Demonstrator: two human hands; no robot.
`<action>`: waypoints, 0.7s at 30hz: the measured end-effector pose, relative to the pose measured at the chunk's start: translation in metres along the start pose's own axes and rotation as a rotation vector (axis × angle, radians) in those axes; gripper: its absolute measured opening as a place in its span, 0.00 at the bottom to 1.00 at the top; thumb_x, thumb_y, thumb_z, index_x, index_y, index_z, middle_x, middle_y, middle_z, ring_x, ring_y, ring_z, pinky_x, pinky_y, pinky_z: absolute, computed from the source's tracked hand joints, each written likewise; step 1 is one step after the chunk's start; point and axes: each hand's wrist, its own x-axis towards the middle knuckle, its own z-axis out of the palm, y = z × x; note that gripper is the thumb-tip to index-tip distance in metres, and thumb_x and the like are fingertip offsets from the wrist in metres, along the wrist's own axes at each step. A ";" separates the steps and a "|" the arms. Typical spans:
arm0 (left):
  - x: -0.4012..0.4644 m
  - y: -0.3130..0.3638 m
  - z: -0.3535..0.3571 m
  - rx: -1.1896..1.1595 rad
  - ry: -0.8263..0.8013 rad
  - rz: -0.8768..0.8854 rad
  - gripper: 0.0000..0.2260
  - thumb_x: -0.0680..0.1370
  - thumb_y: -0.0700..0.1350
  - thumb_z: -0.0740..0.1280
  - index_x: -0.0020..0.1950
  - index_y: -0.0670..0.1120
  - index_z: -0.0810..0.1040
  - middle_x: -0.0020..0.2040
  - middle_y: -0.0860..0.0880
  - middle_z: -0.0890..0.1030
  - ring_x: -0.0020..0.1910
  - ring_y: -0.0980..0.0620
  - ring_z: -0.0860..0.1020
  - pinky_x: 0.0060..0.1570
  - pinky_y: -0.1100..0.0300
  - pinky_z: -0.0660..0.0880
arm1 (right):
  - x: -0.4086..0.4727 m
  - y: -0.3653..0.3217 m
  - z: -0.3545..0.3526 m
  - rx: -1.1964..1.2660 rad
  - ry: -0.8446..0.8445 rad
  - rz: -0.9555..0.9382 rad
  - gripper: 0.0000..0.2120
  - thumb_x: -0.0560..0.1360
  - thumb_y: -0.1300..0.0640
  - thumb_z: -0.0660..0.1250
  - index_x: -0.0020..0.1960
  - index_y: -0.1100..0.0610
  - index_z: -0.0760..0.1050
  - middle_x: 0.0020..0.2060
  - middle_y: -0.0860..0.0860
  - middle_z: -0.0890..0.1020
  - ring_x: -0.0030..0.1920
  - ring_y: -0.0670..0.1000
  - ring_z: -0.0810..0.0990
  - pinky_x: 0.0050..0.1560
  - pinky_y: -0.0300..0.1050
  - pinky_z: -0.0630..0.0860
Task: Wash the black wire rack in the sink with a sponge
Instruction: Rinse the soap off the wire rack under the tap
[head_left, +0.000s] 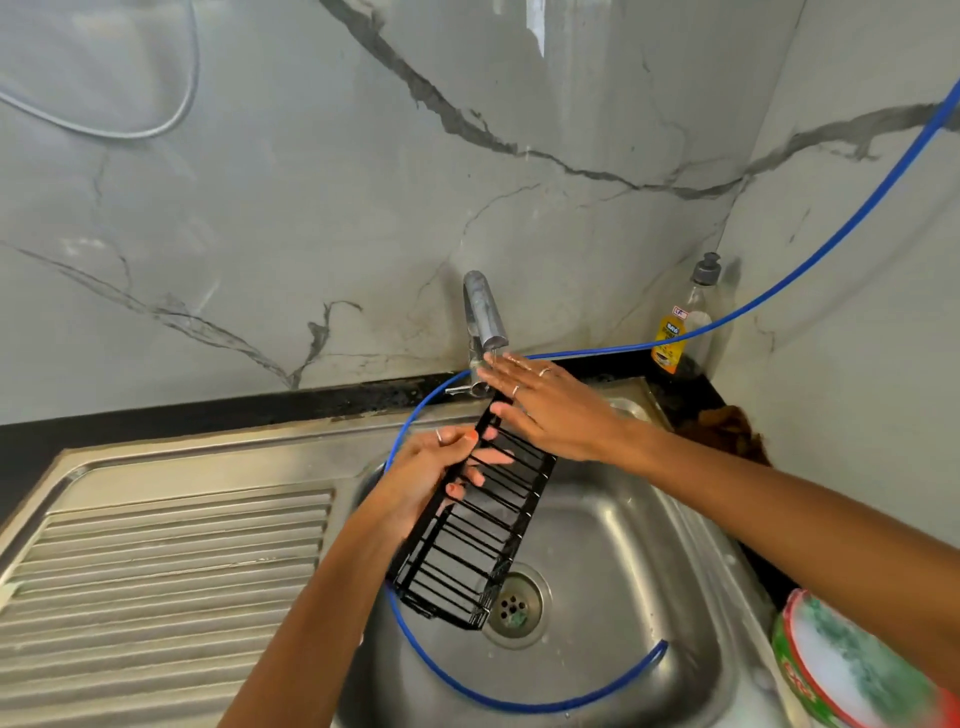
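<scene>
We see the black wire rack (480, 525) held slanted over the sink (623, 597), its lower end just above the drain (514, 605) and its upper end reaching up to the tap (484, 317). The left hand (436, 473) grips the rack's left long edge about midway, thumb on top and fingers (491, 460) curled round behind the wires. The right hand (545, 405) lies flat on the upper end of the rack, its fingers (501, 374) straight and spread, holding nothing, right under the tap's spout where a thin stream of water falls. A blue hose (519, 704) runs from the wall corner behind the tap, loops round the left of the rack and curls along the sink bottom below the drain. Right of the tap, against the wall, stands a dish soap bottle (680, 332) on the dark tabletop (208, 415). Left of the sink lies the ribbed drainboard (156, 571). At the sink's right rim sits a round tub (841, 670) with a soapy green sponge (878, 670) in it
</scene>
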 end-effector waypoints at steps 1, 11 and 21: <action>-0.002 -0.001 0.002 -0.016 0.023 0.007 0.11 0.82 0.39 0.57 0.59 0.37 0.76 0.47 0.39 0.85 0.26 0.58 0.74 0.21 0.71 0.64 | 0.008 -0.004 0.004 0.056 0.016 0.046 0.27 0.81 0.42 0.45 0.78 0.50 0.51 0.77 0.49 0.53 0.77 0.50 0.51 0.75 0.53 0.52; -0.028 -0.018 0.010 -0.221 0.225 0.127 0.11 0.81 0.37 0.58 0.56 0.37 0.78 0.47 0.39 0.84 0.24 0.58 0.69 0.22 0.70 0.63 | 0.080 -0.036 -0.016 0.484 -0.140 0.583 0.10 0.74 0.51 0.55 0.52 0.55 0.68 0.43 0.56 0.74 0.45 0.56 0.74 0.39 0.46 0.68; -0.011 -0.017 0.033 -0.215 0.275 0.090 0.13 0.83 0.47 0.58 0.59 0.44 0.78 0.52 0.43 0.85 0.36 0.56 0.79 0.34 0.64 0.72 | 0.074 -0.030 -0.028 0.601 0.046 0.591 0.08 0.74 0.52 0.59 0.48 0.57 0.69 0.36 0.50 0.74 0.42 0.55 0.76 0.37 0.43 0.68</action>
